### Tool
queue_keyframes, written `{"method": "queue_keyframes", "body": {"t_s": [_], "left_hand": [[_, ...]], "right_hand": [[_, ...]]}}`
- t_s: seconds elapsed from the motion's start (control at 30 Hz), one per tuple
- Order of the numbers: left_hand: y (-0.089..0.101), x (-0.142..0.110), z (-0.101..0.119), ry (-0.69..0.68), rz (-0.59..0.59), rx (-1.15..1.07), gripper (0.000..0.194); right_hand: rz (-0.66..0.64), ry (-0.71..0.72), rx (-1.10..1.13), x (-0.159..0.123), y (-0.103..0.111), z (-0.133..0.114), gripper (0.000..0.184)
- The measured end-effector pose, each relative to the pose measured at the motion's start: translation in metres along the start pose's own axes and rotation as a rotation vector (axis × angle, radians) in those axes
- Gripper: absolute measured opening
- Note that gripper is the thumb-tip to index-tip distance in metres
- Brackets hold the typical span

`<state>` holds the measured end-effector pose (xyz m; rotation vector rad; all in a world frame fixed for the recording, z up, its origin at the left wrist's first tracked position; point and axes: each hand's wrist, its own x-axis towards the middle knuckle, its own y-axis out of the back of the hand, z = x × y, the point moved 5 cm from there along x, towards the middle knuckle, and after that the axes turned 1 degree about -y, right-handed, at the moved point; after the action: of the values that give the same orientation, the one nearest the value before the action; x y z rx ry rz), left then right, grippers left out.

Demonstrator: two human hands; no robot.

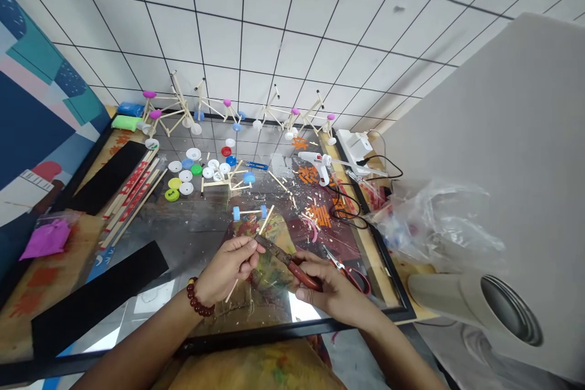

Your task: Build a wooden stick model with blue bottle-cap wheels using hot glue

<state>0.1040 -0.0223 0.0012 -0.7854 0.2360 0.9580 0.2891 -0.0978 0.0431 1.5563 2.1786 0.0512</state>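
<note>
Above the table (187,231), left hand (234,261) pinches a stick (266,219), right hand (326,285) clasps pliers (284,256): cutting, apparently, calling for a firm squeeze!

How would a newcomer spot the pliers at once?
Start at the glossy table, along the edge nearest the person. There the right hand grips the pliers by their red handles, jaws toward the left hand. The scissors beside them have reddish handles too, but bright blades; the pliers' metal is dark brown.

Matt wooden stick (267,219); pliers (284,256) dull, rough metal; tabletop (194,219) smooth, glossy.
</note>
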Motion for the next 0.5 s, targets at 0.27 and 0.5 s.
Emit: {"method": "queue_keyframes", "body": {"t_s": [0.27, 0.5], "left_hand": [[0.0003, 0.0008, -0.0018, -0.036, -0.004, 0.058, 0.048], [-0.0016, -0.0007, 0.0015, -0.02, -0.039, 0.08, 0.047]], "right_hand": [[-0.005, 0.038, -0.074, -0.0041, 0.0024, -0.0022, 0.019], [0.036, 0.048, -0.095, -0.0051, 0.0039, -0.0018, 0.023]]}}
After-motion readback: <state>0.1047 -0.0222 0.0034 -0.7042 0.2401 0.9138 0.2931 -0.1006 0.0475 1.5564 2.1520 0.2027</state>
